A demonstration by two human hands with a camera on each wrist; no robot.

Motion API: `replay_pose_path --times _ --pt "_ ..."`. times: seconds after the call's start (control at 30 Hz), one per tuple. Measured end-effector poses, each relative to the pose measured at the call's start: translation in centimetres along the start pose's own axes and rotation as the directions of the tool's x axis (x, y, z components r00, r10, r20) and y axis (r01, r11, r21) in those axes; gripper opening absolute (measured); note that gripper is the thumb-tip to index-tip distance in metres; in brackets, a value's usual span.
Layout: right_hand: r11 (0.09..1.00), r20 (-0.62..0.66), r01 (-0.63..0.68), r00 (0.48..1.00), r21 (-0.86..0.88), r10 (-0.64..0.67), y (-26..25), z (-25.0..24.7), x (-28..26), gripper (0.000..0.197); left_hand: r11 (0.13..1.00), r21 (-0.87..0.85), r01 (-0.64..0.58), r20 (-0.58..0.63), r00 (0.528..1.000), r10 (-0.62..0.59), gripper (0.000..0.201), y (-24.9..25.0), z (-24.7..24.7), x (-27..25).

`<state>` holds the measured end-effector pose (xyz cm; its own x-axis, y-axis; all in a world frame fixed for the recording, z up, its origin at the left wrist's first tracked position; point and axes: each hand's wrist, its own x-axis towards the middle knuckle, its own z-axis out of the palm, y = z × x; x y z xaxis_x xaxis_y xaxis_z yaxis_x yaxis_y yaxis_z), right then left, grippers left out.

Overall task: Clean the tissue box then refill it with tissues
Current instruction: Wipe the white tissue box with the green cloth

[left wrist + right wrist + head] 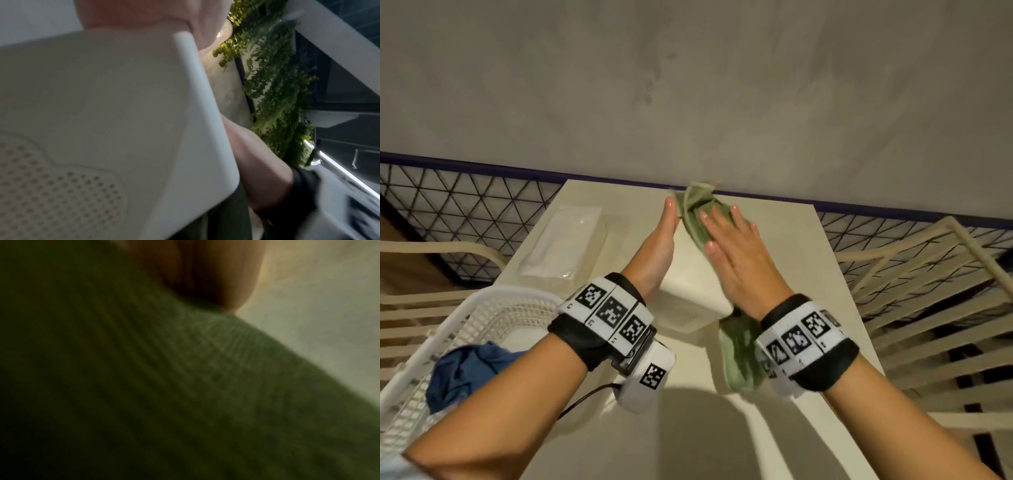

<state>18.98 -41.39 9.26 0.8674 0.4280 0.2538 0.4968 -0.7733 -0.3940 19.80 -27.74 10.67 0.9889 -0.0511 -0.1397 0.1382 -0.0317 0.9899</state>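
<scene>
A cream plastic tissue box [690,274] with a perforated end lies on the table, between my two hands. My left hand [659,240] lies flat against its left side, fingers straight. My right hand [736,253] presses a green cloth [698,212] onto the box's right side with straight fingers; the cloth's other end [739,359] hangs below my wrist. In the left wrist view the tissue box [102,129] fills the frame, with my right forearm behind it. The green cloth [185,386] covers most of the right wrist view. A clear-wrapped pack of tissues [565,240] lies to the left.
A white lattice basket [465,342] holding a blue cloth [465,370] stands at the table's [808,274] front left. Cream slatted chairs [928,291] flank the table on both sides. A grey wall and black mesh fence run close behind it.
</scene>
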Motion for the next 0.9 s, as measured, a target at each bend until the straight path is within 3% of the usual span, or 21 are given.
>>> replay_pose_path --times 0.13,0.23,0.3,0.4,0.5,0.6,0.63,0.7,0.73,0.8,0.9 --pt "0.99 0.112 0.13 0.986 -0.054 -0.123 -2.0 1.3 -1.3 0.049 0.999 -0.03 -0.043 0.026 0.999 0.044 0.054 0.5 0.0 -0.2" --pt "0.999 -0.075 0.027 0.997 0.033 -0.024 -0.1 1.1 0.8 0.048 0.993 0.084 -0.078 -0.001 0.997 0.079 0.054 0.2 0.3 -0.3" --pt "0.972 -0.182 -0.036 0.98 0.23 0.079 0.9 1.0 1.7 0.047 0.986 0.141 -0.084 -0.04 0.995 0.09 0.053 0.1 0.2 -0.6" --pt "0.793 -0.146 -0.159 0.943 0.588 0.298 1.5 0.4 2.0 0.039 0.994 0.076 -0.083 -0.055 0.995 0.087 0.04 -0.2 -0.2 -0.7" --pt "0.558 -0.029 -0.253 0.894 0.79 0.447 1.5 -1.0 2.3 0.033 0.992 0.003 -0.126 -0.031 0.992 0.126 0.022 -0.1 -0.5 -0.4" --pt "0.316 0.029 -0.247 0.827 0.916 0.562 1.7 -2.3 2.9 0.031 0.992 -0.097 -0.086 0.13 0.987 0.098 0.024 0.8 -1.2 0.5" --pt "0.313 0.013 -0.234 0.819 0.92 0.574 1.6 -2.5 2.8 0.03 0.991 -0.13 -0.029 0.18 0.982 0.052 0.025 1.1 -1.5 0.8" --pt "0.49 -0.055 -0.239 0.857 0.838 0.513 1.0 -2.2 2.2 0.035 0.969 -0.22 0.11 0.197 0.978 -0.067 0.022 1.7 -2.0 1.1" --pt "0.596 -0.084 -0.229 0.889 0.77 0.449 0.6 -1.7 1.8 0.038 0.943 -0.286 0.169 0.184 0.976 -0.119 0.031 1.7 -2.1 1.3" --pt "0.719 -0.125 -0.171 0.933 0.674 0.339 -0.2 -0.5 0.8 0.041 0.907 -0.34 0.248 0.126 0.968 -0.218 0.056 0.6 -2.0 1.9" --pt "0.857 -0.213 -0.064 0.957 0.511 0.198 -0.4 0.8 0.1 0.037 0.887 -0.368 0.277 0.036 0.958 -0.284 0.044 -1.2 -1.9 2.0"
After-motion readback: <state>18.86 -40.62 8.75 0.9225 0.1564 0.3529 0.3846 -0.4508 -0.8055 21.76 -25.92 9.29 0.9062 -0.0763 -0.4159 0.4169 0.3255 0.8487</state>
